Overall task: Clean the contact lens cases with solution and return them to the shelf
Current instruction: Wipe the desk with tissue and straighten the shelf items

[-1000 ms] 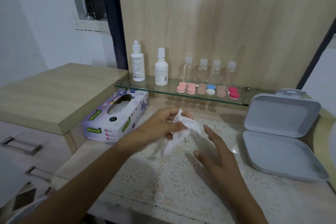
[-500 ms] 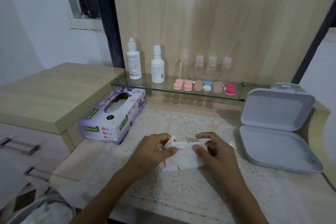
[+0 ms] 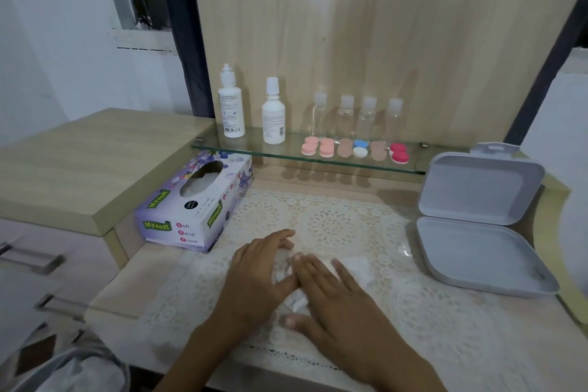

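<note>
A white tissue (image 3: 358, 267) lies on the lace mat (image 3: 331, 226), mostly hidden under my hands. My left hand (image 3: 257, 277) and my right hand (image 3: 334, 293) press flat on it, side by side, fingers spread. On the glass shelf (image 3: 356, 165) stands a row of contact lens cases: pink (image 3: 309, 145), pink (image 3: 326, 147), tan (image 3: 344, 147), blue and white (image 3: 360, 148), tan (image 3: 377, 149) and red (image 3: 399, 152). Two white solution bottles (image 3: 231, 108) (image 3: 273, 114) stand at the shelf's left end, with several small clear bottles (image 3: 356, 116) behind the cases.
A purple tissue box (image 3: 194, 204) sits left of the mat. An open grey plastic box (image 3: 477, 226) lies at the right. A wooden cabinet top (image 3: 82, 156) with drawers is on the left, and a bin with a white liner (image 3: 73, 372) shows at the bottom left.
Both hands came down from holding the crumpled tissue in the air to pressing it flat on the mat.
</note>
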Demonstrator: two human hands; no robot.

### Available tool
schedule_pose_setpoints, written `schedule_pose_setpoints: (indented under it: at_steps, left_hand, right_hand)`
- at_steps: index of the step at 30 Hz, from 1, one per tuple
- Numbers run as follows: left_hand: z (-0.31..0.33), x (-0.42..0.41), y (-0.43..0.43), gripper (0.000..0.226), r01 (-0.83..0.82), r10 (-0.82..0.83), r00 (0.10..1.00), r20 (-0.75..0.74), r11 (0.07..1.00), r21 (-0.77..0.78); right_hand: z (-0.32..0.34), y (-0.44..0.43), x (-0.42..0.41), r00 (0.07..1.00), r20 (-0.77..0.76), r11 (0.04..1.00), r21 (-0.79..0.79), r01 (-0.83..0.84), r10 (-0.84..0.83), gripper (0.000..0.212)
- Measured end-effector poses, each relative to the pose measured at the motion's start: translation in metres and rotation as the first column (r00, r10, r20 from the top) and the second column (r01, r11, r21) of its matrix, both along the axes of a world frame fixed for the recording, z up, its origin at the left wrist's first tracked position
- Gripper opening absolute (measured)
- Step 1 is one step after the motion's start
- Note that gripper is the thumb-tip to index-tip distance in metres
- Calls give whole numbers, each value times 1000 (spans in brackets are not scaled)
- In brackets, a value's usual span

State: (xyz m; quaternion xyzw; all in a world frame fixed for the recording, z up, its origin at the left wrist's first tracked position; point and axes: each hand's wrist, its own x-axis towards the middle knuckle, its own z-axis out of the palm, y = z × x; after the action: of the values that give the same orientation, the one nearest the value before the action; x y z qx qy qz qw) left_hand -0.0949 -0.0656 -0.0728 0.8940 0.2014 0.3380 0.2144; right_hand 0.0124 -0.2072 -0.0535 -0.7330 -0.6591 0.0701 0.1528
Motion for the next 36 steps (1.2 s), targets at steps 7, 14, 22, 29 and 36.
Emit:
schedule_pose_setpoints:
  at_steps: [7, 14, 22, 29, 36]
  left_hand:
    - [6, -28, 12, 77, 1, 19, 946, -323, 998, 60]
    - [0, -64, 10, 79, -54, 112, 868, -483, 990, 133]
    - [-11, -64, 14, 72, -53, 130, 897, -423, 980, 190]
    - [-11, -65, 14, 66, -60, 149, 896, -419, 974, 217]
    - [-11, -64, 12, 69, -60, 135, 905, -402, 979, 193]
  right_hand:
    - [-2, -16, 3, 995, 83, 990, -128, 65, -54, 80]
    - [5, -40, 48, 943, 71, 928, -167, 334, -326, 101]
    - [3, 17, 39, 939, 29, 927, -155, 342, -342, 96]
    - [1, 2, -17, 989, 33, 979, -138, 149, -145, 88]
    - [-3, -27, -6, 975, 130, 982, -39, 186, -180, 85]
